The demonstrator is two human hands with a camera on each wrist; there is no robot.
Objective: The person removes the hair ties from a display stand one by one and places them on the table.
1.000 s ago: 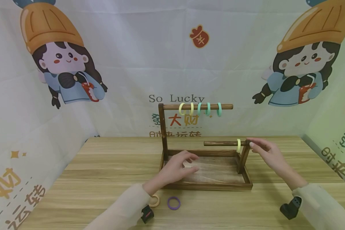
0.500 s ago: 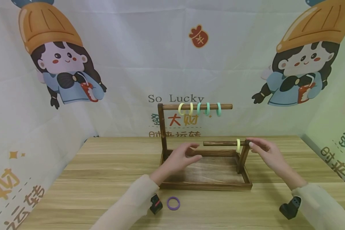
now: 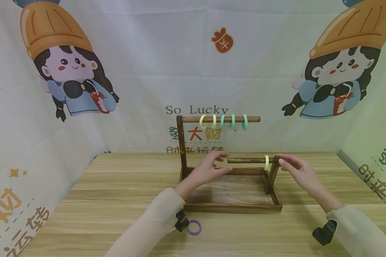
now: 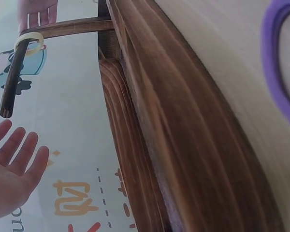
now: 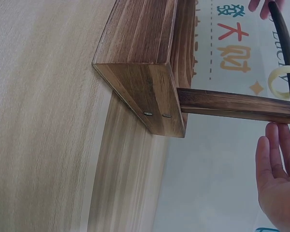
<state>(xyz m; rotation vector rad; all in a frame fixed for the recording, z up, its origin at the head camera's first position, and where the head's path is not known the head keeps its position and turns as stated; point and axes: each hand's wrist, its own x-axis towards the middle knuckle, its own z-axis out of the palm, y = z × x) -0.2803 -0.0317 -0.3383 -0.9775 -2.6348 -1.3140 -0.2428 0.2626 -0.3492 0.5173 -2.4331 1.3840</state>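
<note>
Note left hand (image 3: 209, 170) advanced, fingers apart, near free end of lower rod (image 3: 248, 160), bracketing it opposite right hand (image 3: 300, 172), straight-fingered against post (image 3: 272, 179).

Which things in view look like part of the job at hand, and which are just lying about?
Likely part of the job:
wooden stand, touched by the right hand
lower bar, its free end near the left hand
lone yellow ring on that bar
upper rings, yellow and green

Likely lying about or background:
purple ring, loose on the table, though possibly for a bar
patterned backdrop
</note>
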